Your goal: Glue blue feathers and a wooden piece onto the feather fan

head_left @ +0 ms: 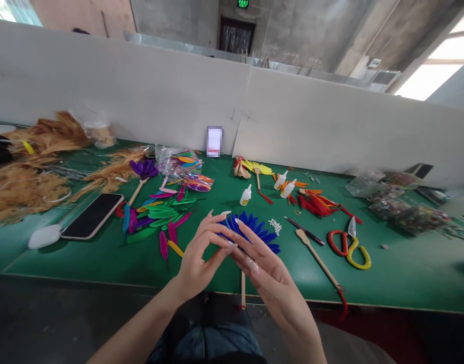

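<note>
Blue feather fan (258, 230) is lying beneath both hands, its handle (243, 289) jutting past the near edge of the green table (102, 263) — probably to bring the feathers within easy reach. Left hand (199, 259) is curling, thumb and fingers meeting the fingertips of the right hand (270, 270), which is stretching almost flat above the fan; whether they are pinching anything small, I cannot tell. White pieces (275, 227) are sitting in a loose heap just right of the fan, seemingly for picking up singly. Scissors (349, 242) are resting farther right of it. Beyond the fan, a white bottle (246, 195) is standing nozzle up — its contents are not showing. Beyond and left of the fan, a clear bag (180, 163) is holding multicoloured feathers; far right of it, clear packets (421, 218) are holding small, blurred, mixed-colour bits.
</note>
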Tool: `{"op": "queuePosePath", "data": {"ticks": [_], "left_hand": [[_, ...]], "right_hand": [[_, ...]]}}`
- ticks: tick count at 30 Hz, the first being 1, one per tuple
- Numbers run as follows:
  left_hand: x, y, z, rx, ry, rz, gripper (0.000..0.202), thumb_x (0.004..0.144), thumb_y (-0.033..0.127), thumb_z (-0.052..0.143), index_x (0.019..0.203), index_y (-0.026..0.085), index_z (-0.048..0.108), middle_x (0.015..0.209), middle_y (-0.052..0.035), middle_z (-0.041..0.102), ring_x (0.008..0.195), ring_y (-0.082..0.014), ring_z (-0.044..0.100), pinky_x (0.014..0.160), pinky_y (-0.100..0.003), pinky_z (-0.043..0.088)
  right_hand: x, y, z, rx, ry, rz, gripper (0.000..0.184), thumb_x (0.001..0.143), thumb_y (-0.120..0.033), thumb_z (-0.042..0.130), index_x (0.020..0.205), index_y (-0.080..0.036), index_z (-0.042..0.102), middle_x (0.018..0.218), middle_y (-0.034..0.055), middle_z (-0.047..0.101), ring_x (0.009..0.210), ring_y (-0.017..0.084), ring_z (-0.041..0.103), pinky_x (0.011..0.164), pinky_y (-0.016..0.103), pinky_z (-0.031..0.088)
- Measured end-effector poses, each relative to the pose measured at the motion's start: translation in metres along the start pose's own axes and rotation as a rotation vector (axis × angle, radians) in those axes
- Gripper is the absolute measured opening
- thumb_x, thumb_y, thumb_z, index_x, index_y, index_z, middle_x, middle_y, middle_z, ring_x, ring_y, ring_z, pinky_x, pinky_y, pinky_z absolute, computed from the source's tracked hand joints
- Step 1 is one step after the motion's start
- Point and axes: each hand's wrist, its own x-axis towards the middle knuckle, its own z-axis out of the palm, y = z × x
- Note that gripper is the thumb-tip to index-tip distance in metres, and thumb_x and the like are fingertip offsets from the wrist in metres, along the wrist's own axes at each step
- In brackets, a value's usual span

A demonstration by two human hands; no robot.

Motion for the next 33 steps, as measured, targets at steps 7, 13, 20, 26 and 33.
{"op": "queuePosePath", "data": {"ticks": [7, 13, 20, 26, 33], "left_hand": [[0.01, 0.005, -0.009, -0.094, 0.159, -0.156, 0.01, 0.085, 0.014, 0.06, 0.081, 0.023, 0.062, 0.102, -0.0017, 0.064, 0.123, -0.022, 0.05, 0.104, -0.045, 0.041], [0.019, 0.008, -0.007, 0.195, 0.022, -0.046, 0.008, 0.081, 0.016, 0.066, 0.078, 0.023, 0.068, 0.113, -0.0043, 0.063, 0.124, -0.0244, 0.048, 0.108, -0.051, 0.035], [0.02, 0.006, -0.012, 0.216, -0.104, -0.097, 0.007, 0.08, 0.02, 0.067, 0.077, 0.025, 0.071, 0.123, -0.005, 0.06, 0.128, -0.0269, 0.043, 0.106, -0.052, 0.037], [0.016, 0.008, -0.009, 0.177, -0.134, -0.133, 0.008, 0.083, 0.02, 0.064, 0.078, 0.024, 0.069, 0.121, -0.0049, 0.059, 0.128, -0.0262, 0.042, 0.103, -0.048, 0.04], [0.011, 0.01, -0.005, 0.157, 0.17, -0.148, 0.01, 0.086, 0.019, 0.06, 0.076, 0.021, 0.06, 0.109, -0.0042, 0.058, 0.12, -0.0224, 0.05, 0.102, -0.043, 0.042]], "right_hand": [[-0.005, 0.004, -0.001, -0.052, -0.036, 0.002, 0.048, 0.093, -0.035, 0.051, 0.139, -0.037, 0.038, 0.144, 0.0014, 0.045, 0.13, 0.022, 0.044, 0.113, 0.044, 0.027], [-0.01, 0.009, -0.002, -0.153, 0.004, -0.014, 0.055, 0.095, -0.037, 0.046, 0.145, -0.041, 0.022, 0.143, -0.0004, 0.047, 0.134, 0.018, 0.038, 0.114, 0.044, 0.024], [-0.013, 0.01, -0.002, -0.362, 0.079, -0.029, 0.063, 0.094, -0.04, 0.047, 0.147, -0.037, 0.013, 0.14, 0.0033, 0.05, 0.133, 0.02, 0.04, 0.114, 0.048, 0.022], [-0.012, 0.007, -0.002, -0.363, 0.092, -0.01, 0.065, 0.094, -0.042, 0.046, 0.148, -0.037, 0.01, 0.137, 0.0033, 0.053, 0.131, 0.02, 0.044, 0.114, 0.046, 0.023], [-0.003, 0.001, -0.002, -0.129, -0.029, -0.012, 0.058, 0.094, -0.05, 0.04, 0.146, -0.033, 0.022, 0.128, 0.0065, 0.061, 0.124, 0.023, 0.051, 0.104, 0.047, 0.038]]}}
